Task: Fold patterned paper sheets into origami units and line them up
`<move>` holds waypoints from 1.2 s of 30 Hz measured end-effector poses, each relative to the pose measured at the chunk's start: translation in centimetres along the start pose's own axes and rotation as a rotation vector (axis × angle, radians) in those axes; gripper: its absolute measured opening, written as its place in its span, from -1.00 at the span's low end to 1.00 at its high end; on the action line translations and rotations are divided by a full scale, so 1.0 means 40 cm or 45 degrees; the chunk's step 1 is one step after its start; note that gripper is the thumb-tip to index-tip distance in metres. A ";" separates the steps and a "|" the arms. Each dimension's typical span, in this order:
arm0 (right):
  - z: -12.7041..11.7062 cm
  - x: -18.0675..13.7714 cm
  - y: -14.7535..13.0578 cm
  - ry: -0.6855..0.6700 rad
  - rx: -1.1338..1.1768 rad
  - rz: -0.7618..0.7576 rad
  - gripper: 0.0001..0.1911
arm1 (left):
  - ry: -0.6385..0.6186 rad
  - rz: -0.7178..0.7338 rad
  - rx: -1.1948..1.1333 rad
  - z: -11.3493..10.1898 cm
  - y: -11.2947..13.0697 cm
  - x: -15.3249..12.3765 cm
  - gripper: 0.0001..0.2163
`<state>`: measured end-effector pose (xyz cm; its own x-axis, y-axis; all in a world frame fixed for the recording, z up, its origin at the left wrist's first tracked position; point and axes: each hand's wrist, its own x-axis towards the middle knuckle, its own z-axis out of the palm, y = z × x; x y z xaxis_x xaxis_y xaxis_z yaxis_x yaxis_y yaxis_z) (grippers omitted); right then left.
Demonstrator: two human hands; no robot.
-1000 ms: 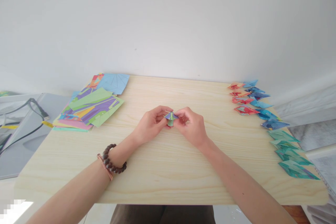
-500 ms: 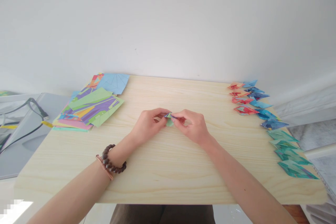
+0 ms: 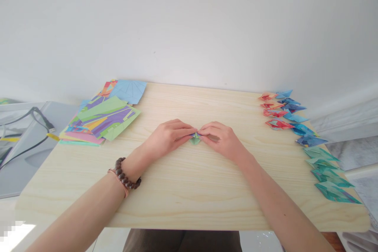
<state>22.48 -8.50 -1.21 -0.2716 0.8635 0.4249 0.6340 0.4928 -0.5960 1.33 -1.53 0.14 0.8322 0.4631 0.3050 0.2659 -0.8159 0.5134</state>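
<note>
A small folded piece of origami paper (image 3: 195, 139), green with purple, is pinched between my two hands over the middle of the table. My left hand (image 3: 169, 137) grips its left side between thumb and fingers, and a dark beaded bracelet sits on that wrist. From the other side, my right hand (image 3: 220, 138) holds it in a like pinch. The fingertips of both hands nearly meet at the top of the paper and hide much of it. A light green pointed part shows below them.
Loose patterned paper sheets (image 3: 110, 116) lie piled at the table's left, with a blue sheet (image 3: 130, 91) behind. Down the right edge run folded paper pieces: red ones (image 3: 277, 124), blue ones (image 3: 310, 140) and green ones (image 3: 336, 192). A cable (image 3: 38, 116) lies left of the table (image 3: 183, 201).
My hands have shifted slightly right, and their fingertips have drawn closer together on the paper. My left fingers now stretch straighter over it. The view has moved a little.
</note>
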 end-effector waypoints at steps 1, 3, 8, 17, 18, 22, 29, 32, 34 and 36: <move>-0.003 -0.003 0.002 -0.014 -0.021 -0.026 -0.85 | -0.011 0.031 0.026 0.001 0.001 0.000 -0.71; -0.006 -0.010 0.005 -0.031 -0.078 -0.074 -0.82 | -0.016 0.088 0.087 0.003 0.000 -0.002 -0.70; 0.000 -0.023 0.003 -0.027 -0.259 -0.200 -0.78 | -0.031 0.242 0.270 0.003 -0.010 -0.010 -0.68; 0.015 -0.025 -0.016 -0.052 -0.504 -0.288 -0.75 | -0.125 0.306 0.445 -0.012 -0.021 -0.027 -0.65; 0.017 -0.025 -0.017 -0.050 -0.516 -0.290 -0.74 | -0.130 0.310 0.448 -0.012 -0.022 -0.028 -0.65; 0.022 -0.028 -0.018 -0.055 -0.568 -0.295 -0.72 | -0.148 0.321 0.448 -0.011 -0.024 -0.031 -0.64; 0.018 -0.035 -0.019 -0.114 -0.613 -0.273 -0.70 | -0.189 0.280 0.516 -0.016 -0.031 -0.038 -0.62; 0.014 -0.035 -0.025 -0.144 -0.616 -0.249 -0.69 | -0.241 0.252 0.552 -0.019 -0.029 -0.040 -0.59; 0.013 -0.035 -0.032 -0.172 -0.621 -0.222 -0.68 | -0.272 0.235 0.574 -0.018 -0.023 -0.041 -0.57; 0.013 -0.035 -0.040 -0.197 -0.627 -0.194 -0.67 | -0.295 0.217 0.586 -0.016 -0.016 -0.041 -0.56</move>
<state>21.47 -10.44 -1.20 -0.4670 0.8103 0.3539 0.8336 0.5370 -0.1295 -0.53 -1.55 -0.18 0.9538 0.2650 0.1415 0.2602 -0.9642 0.0516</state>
